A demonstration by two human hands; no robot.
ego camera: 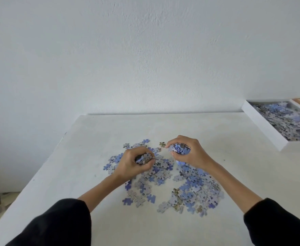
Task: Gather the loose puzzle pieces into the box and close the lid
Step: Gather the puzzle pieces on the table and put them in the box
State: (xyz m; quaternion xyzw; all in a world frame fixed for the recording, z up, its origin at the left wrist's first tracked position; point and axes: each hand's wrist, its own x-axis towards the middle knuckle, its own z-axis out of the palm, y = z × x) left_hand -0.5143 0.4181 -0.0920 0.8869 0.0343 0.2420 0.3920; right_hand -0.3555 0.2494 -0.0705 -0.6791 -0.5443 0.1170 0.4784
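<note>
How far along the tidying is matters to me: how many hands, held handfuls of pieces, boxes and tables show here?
Hands: 2, left hand and right hand
Handfuls of pieces: 2, left handful and right handful
Boxes: 1, white box
Tables: 1, table
Total: 6; loose pieces on the table too many to count

Blue and grey loose puzzle pieces lie scattered on the white surface. The left hand curls around a small clutch of pieces, low over the left part of the scatter. The right hand grips a fuller handful at the scatter's far edge, with 1 brownish piece just beside its fingertips. Black sleeves cover both arms up to the forearms. An open white box, holding many pieces, sits well apart at the far right, near the pale wall.
</note>
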